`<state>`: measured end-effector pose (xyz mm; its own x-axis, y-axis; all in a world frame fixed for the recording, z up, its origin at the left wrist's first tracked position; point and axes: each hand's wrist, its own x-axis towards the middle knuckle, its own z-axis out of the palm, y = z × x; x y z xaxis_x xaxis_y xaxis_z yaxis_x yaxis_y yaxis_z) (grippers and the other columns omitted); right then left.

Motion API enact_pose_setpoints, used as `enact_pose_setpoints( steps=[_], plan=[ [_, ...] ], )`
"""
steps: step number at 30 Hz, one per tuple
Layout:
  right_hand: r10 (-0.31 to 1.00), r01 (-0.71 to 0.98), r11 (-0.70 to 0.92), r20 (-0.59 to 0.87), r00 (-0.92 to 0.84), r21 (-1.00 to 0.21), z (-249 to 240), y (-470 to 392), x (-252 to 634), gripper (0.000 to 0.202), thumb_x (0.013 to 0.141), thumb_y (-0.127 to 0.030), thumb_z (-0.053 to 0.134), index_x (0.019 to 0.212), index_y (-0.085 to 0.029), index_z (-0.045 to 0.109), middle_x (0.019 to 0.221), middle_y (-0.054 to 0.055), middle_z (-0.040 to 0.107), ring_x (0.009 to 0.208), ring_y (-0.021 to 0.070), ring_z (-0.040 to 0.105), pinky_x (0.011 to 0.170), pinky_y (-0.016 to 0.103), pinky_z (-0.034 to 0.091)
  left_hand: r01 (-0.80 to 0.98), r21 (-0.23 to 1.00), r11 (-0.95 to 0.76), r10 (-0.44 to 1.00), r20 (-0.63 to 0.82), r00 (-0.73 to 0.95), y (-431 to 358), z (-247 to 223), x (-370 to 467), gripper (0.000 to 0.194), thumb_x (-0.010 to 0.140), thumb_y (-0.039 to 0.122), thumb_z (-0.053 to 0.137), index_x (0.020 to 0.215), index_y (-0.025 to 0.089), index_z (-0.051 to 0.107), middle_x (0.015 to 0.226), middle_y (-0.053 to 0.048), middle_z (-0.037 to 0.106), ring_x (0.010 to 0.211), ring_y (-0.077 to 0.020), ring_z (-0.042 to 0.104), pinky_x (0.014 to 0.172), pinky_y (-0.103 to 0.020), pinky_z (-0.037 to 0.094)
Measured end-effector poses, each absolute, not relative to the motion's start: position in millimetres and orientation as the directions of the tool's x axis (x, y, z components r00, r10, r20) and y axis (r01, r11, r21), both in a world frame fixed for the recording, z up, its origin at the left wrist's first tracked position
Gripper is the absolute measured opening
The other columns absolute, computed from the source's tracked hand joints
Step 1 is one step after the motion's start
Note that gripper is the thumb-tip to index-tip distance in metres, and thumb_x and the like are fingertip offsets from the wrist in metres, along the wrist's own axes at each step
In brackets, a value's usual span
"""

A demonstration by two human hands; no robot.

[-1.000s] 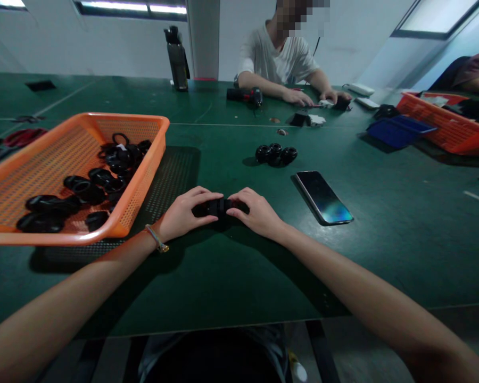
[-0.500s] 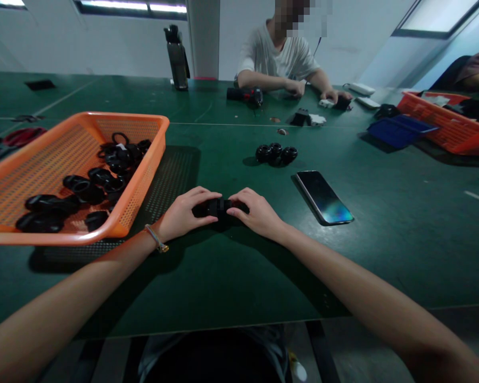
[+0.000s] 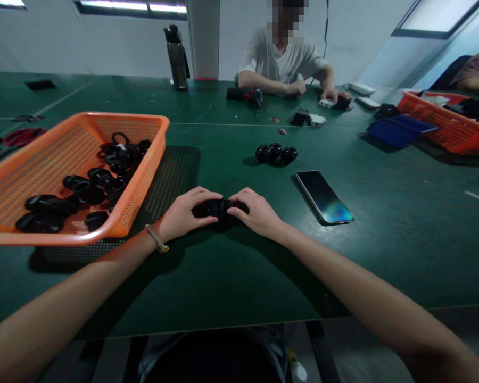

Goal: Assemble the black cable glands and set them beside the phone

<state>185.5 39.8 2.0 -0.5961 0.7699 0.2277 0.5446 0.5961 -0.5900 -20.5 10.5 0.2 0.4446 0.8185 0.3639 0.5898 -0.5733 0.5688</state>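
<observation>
A small black plastic part [image 3: 219,208] is held between my two hands just above the green table [image 3: 223,287]; its exact kind is too dark to make out. My left hand [image 3: 189,213] pinches its left end between thumb and fingers. On the other end, my right hand [image 3: 255,211] closes with thumb and fingertips. Beyond the hands lies a small cluster of glossy black round fittings [image 3: 276,153]. To the left, an orange perforated basket [image 3: 143,175] holds several similar black plastic fittings [image 3: 85,189].
A phone [image 3: 323,198] lies right of my hands. Farther back are a cordless screwdriver [image 3: 245,96], a dark bottle [image 3: 178,58], a blue tray [image 3: 401,130] and another orange basket [image 3: 447,125]. Across the table a person [image 3: 281,64] in a light shirt handles small parts.
My hands and the black part stay almost exactly in place. Across the table, the person's head and upper body have shifted slightly.
</observation>
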Motion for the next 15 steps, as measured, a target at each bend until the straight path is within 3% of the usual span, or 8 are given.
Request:
enact_pose_setpoints(
  steps=[4, 9, 15],
  plan=[
    [0.745, 0.518, 0.631, 0.264, -0.613, -0.577, 1.5, 39.1, 187.5, 0.012, 0.082, -0.024, 0.057, 0.091, -0.017, 0.063, 0.088, 0.007, 0.064, 0.09, 0.02, 0.054, 0.079, 0.038, 0.045, 0.588, 0.58, -0.564, 0.826, 0.374, 0.423, 10.3, 0.7, -20.3, 0.032, 0.077, 0.03, 0.065, 0.107, 0.019, 0.06, 0.1, -0.006, 0.061, 0.09, -0.0173, 0.06, 0.08, -0.031, 0.051],
    [0.716, 0.448, 0.667, 0.345, -0.607, -0.595, -1.0, 36.8, 189.3, 0.042, 0.074, -0.02, 0.065, 0.115, -0.016, 0.053, 0.107, 0.01, 0.06, 0.102, 0.0215, 0.051, 0.085, 0.04, 0.047, 0.568, 0.615, -0.548, 0.836, 0.377, 0.398, 10.6, 1.5, -19.8, 0.033, 0.077, 0.032, 0.064, 0.107, 0.018, 0.06, 0.098, -0.006, 0.061, 0.089, -0.0177, 0.061, 0.074, -0.029, 0.052],
    [0.731, 0.448, 0.653, 0.355, -0.582, -0.611, -1.7, 36.7, 188.5, 0.029, 0.073, -0.01, 0.063, 0.099, -0.018, 0.057, 0.101, 0.007, 0.06, 0.1, 0.0194, 0.055, 0.085, 0.039, 0.049, 0.566, 0.615, -0.548, 0.835, 0.374, 0.403, 10.3, 2.1, -19.5, 0.033, 0.077, 0.032, 0.064, 0.107, 0.018, 0.06, 0.098, -0.006, 0.061, 0.089, -0.0177, 0.061, 0.075, -0.03, 0.052]
  ],
)
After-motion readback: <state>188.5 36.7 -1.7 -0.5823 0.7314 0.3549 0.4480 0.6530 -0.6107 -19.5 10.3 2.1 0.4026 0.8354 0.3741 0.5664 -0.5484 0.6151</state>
